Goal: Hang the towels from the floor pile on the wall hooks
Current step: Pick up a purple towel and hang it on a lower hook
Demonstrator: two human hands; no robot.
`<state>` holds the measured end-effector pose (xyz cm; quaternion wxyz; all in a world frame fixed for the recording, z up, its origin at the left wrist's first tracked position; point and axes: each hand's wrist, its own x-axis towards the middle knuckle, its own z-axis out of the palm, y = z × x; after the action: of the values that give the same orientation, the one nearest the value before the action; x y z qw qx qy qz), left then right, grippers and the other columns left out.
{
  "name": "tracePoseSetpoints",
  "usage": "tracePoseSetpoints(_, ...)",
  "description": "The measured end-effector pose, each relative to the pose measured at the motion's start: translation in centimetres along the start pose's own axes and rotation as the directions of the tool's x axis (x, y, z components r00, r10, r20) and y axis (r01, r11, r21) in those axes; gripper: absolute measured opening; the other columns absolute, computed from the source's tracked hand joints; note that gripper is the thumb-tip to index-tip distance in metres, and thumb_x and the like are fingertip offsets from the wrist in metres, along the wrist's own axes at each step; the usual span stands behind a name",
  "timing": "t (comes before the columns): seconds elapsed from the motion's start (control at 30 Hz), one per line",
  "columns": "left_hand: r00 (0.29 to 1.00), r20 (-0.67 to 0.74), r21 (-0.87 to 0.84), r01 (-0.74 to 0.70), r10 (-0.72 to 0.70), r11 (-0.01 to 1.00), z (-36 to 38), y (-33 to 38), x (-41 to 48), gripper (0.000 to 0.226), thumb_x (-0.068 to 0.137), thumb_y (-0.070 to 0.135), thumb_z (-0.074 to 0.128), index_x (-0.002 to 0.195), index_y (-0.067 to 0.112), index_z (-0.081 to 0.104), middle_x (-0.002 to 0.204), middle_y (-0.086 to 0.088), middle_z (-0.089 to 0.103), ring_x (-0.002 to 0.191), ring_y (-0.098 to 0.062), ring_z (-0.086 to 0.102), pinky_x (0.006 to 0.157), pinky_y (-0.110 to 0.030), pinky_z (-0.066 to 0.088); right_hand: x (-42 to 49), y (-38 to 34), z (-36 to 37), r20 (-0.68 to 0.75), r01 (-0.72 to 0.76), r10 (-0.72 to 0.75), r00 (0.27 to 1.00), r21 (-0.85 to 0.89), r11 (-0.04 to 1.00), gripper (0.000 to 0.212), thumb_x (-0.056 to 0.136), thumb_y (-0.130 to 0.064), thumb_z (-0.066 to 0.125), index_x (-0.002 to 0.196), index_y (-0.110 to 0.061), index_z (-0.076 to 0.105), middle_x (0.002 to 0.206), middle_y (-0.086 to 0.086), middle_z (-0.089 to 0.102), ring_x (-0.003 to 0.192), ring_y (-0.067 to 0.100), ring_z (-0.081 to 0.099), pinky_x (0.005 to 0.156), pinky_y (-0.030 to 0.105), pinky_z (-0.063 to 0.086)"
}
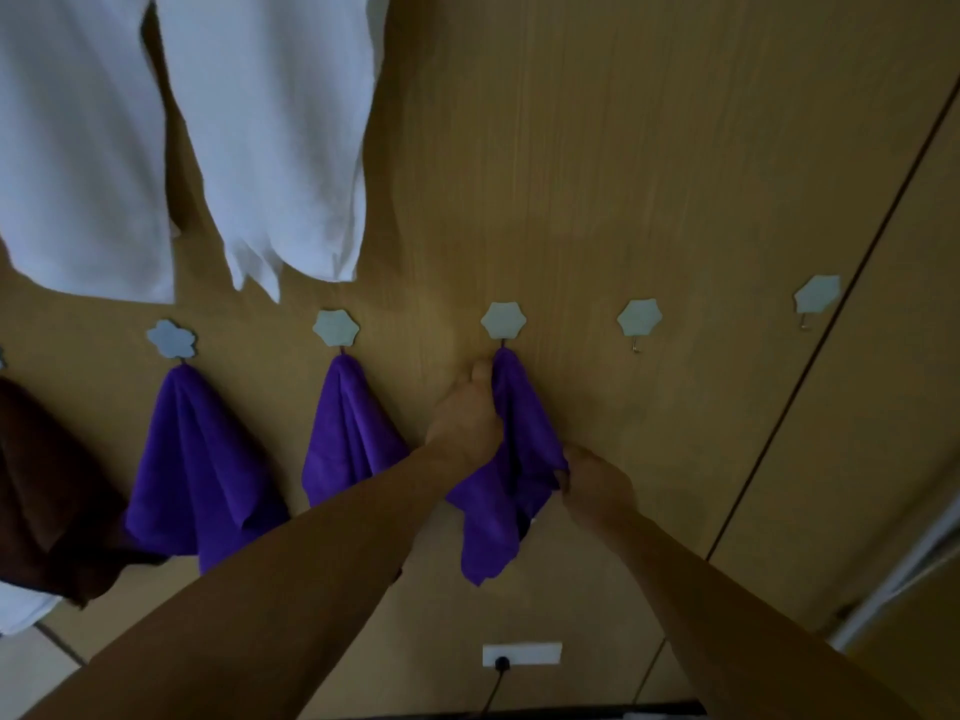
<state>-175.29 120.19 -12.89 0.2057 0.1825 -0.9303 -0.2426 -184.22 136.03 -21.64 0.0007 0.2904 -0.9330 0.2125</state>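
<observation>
A purple towel [519, 433] hangs from the middle flower-shaped hook [503, 320] on the wooden wall. My left hand [465, 423] grips its upper left side just below the hook. My right hand [597, 483] pinches the towel's right edge lower down. Two more purple towels [197, 470] [348, 428] hang from hooks [171, 339] [336, 328] to the left. Two bare hooks [639, 318] [817, 295] are on the right. The floor pile is out of view.
White cloths [270, 127] hang higher up at the top left. A dark brown towel [47, 491] hangs at the far left. A white wall socket [521, 654] with a black plug sits low on the wall. A door seam [810, 366] runs diagonally at right.
</observation>
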Motion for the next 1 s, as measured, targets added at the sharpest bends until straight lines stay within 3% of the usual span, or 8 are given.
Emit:
tracePoseSetpoints(0.2,1.000,-0.007,-0.043,-0.028,0.027,0.999,-0.3,-0.8,0.0,0.061,0.085,0.005,0.051,0.141,0.014,0.030,0.091,-0.001,0.054,0.076,-0.015,0.054,0.061,-0.026,0.040,0.8,0.9,-2.8,0.222,-0.121,0.124,0.967,-0.029,0.992,0.048,0.087,-0.026,0.055,0.134,-0.018,0.052,0.133,0.009,0.057,0.120,0.027,0.055,0.097,0.033,0.046)
tracePoseSetpoints(0.27,0.997,-0.068,-0.062,-0.028,0.024,0.998,-0.2,-1.3,-0.1,0.056,0.083,0.011,0.056,0.136,0.013,0.037,0.104,-0.005,0.057,0.089,-0.019,0.056,0.068,-0.029,0.044,0.7,0.2,-3.6,0.017,-0.142,0.141,0.990,0.064,0.988,0.061,0.084,-0.020,0.060,0.142,-0.017,0.042,0.139,0.009,0.050,0.126,0.028,0.049,0.102,0.038,0.044)
tracePoseSetpoints(0.37,0.974,-0.212,-0.057,-0.089,0.075,0.994,0.2,-1.6,-0.2,0.065,0.078,0.022,0.065,0.136,0.016,0.036,0.119,-0.005,0.052,0.100,-0.017,0.051,0.078,-0.027,0.043,0.5,-2.7,-4.6,-0.342,0.154,-0.038,0.939,0.321,0.935,0.064,0.085,-0.018,0.063,0.144,-0.015,0.038,0.139,0.007,0.046,0.125,0.023,0.047,0.101,0.040,0.044)
tracePoseSetpoints(0.43,0.956,-0.265,-0.078,-0.154,0.129,0.985,0.2,-1.3,0.0,0.074,0.077,0.019,0.067,0.142,0.021,0.031,0.127,-0.005,0.049,0.112,-0.018,0.049,0.090,-0.028,0.043,0.8,-5.4,-5.1,-0.375,0.325,-0.175,0.910,0.387,0.863,0.063,0.085,-0.022,0.064,0.142,-0.017,0.039,0.136,0.001,0.048,0.119,0.011,0.047,0.098,0.032,0.044)
tracePoseSetpoints(0.67,0.992,-0.036,-0.216,-0.128,0.124,0.968,-0.6,-1.4,0.0,0.086,0.077,-0.008,0.050,0.149,0.028,0.019,0.135,-0.008,0.052,0.114,-0.024,0.057,0.088,-0.018,0.043,1.8,-8.4,-2.0,-0.171,0.234,-0.164,0.971,0.588,0.774,0.061,0.088,-0.001,0.055,0.144,-0.013,0.034,0.132,0.003,0.055,0.117,0.017,0.056,0.099,0.032,0.046)
tracePoseSetpoints(0.83,0.994,0.015,-0.342,-0.097,0.109,0.935,-0.3,-1.4,-0.8,0.096,0.076,-0.013,0.048,0.151,0.034,0.012,0.128,-0.015,0.056,0.105,-0.031,0.061,0.087,-0.041,0.055,0.4,-5.4,0.9,-0.049,0.151,-0.144,0.988,0.453,0.879,0.063,0.082,-0.009,0.062,0.140,-0.015,0.040,0.128,0.007,0.061,0.114,0.029,0.058,0.093,0.031,0.044)
tracePoseSetpoints(0.93,0.995,0.015,-0.339,-0.091,0.102,0.936,-0.3,-1.6,-0.5,0.089,0.078,-0.013,0.046,0.151,0.028,0.015,0.131,-0.005,0.054,0.103,-0.019,0.061,0.084,-0.019,0.054,0.4,-3.4,-0.4,0.099,0.116,-0.189,0.977,0.498,0.859,0.069,0.075,-0.003,0.068,0.138,-0.016,0.044,0.125,0.005,0.063,0.114,0.027,0.060,0.096,0.034,0.047)
tracePoseSetpoints(1.0,0.996,0.009,-0.309,-0.084,0.091,0.947,-0.6,-1.7,-0.2,0.077,0.081,-0.011,0.044,0.149,0.016,0.022,0.130,-0.004,0.052,0.109,-0.014,0.056,0.078,-0.001,0.041,1.0,-1.9,-2.2,0.209,0.083,-0.231,0.950,0.545,0.834,0.062,0.072,0.005,0.071,0.124,-0.025,0.054,0.114,-0.005,0.063,0.110,0.020,0.060,0.087,0.017,0.046)
